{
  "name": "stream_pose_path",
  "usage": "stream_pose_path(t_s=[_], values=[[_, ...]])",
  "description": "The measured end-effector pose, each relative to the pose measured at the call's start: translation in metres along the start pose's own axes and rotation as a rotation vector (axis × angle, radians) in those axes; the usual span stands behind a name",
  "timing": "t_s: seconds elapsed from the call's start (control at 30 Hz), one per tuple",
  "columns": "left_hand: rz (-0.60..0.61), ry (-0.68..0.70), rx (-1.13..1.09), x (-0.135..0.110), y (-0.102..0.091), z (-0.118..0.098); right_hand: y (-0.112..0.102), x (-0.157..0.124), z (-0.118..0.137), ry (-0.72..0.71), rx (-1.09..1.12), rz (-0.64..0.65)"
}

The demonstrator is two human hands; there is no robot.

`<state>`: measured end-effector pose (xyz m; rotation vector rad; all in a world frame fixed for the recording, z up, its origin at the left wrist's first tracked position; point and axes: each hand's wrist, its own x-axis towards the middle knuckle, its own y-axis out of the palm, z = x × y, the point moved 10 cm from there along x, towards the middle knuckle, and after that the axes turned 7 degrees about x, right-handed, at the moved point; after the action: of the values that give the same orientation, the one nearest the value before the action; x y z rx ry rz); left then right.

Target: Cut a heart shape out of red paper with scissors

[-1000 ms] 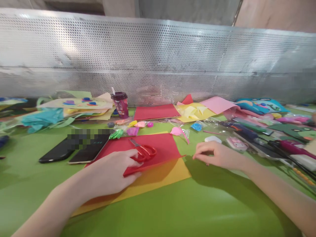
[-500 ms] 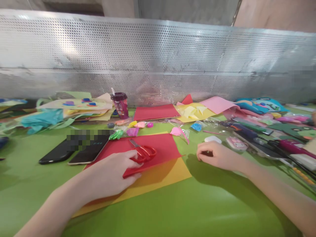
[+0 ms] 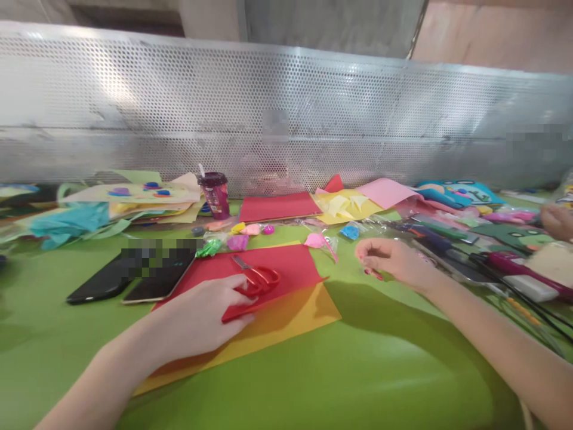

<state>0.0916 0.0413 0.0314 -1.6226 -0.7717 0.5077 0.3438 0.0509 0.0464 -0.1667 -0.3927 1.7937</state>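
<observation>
Rising slightly since half a second ago, the right hand [image 3: 394, 263] is now hovering right of centre, fingers curled — whether it is pinching anything, I cannot tell. Left of centre, the left hand [image 3: 201, 310] is gripping the near edge of red paper [image 3: 298, 260] in mid-frame, its fingers close by red-handled scissors [image 3: 253, 272] lying on top. Orange-yellow paper [image 3: 308, 313] is lying beneath. Farther left, two dark phones [image 3: 156, 280] are resting; upper left of centre, a purple cup [image 3: 216, 200] is standing — its label print too blurred to read.
</observation>
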Motion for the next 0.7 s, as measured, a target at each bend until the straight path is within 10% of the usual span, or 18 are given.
stream_pose_path(t_s=[0.17, 0.27, 0.33, 0.53, 0.7], values=[[-0.007, 0.007, 0.087, 0.004, -0.002, 0.007, 0.018, -0.028, 0.046, -0.208, 0.268, 0.411], [-0.07, -0.014, 0.126, 0.008, -0.009, 0.013, 0.051, -0.08, 0.07, -0.187, 0.106, 0.919], [-0.075, -0.012, 0.145, 0.01, -0.01, 0.013, 0.059, -0.095, 0.067, -0.097, -0.144, 1.002], [-0.039, -0.007, 0.197, 0.015, -0.009, 0.008, 0.008, -0.023, 0.022, 0.142, -0.769, 0.192], [-0.062, -0.035, 0.194, 0.014, -0.013, 0.008, 0.006, 0.022, -0.007, 0.042, -0.855, 0.08]])
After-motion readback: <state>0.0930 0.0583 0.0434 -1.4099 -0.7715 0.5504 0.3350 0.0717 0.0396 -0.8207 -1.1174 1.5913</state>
